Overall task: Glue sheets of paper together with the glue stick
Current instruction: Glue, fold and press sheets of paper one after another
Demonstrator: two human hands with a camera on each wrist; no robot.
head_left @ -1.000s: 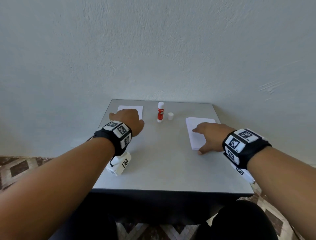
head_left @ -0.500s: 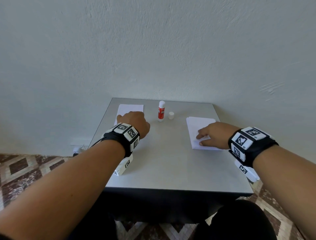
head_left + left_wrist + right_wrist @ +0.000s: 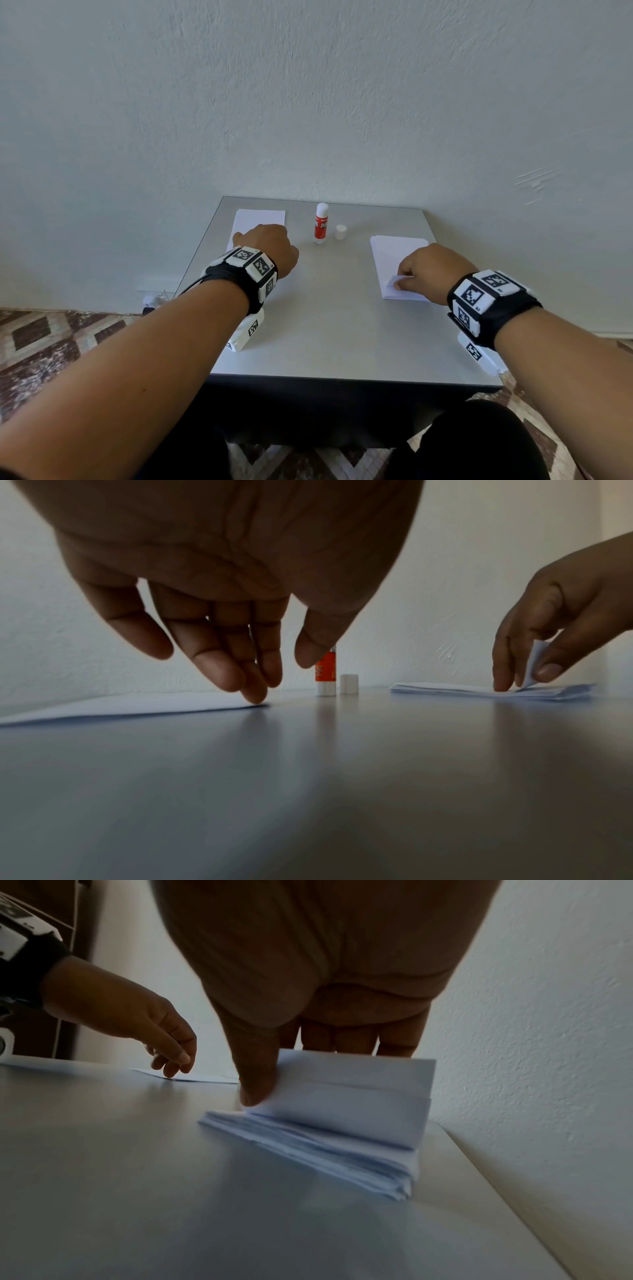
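A red glue stick point(image 3: 321, 223) with white ends is stood upright at the far middle of the desk point(image 3: 329, 318), its white cap point(image 3: 340, 232) just beside it. A single sheet point(image 3: 260, 219) is laid flat at the left. A white stack point(image 3: 394, 260) is placed at the right, its top sheet point(image 3: 346, 1096) curled upward.

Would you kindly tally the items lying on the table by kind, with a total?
Glue stick: 1
Loose cap: 1
Single paper sheet: 1
Paper stack: 1
Total: 4
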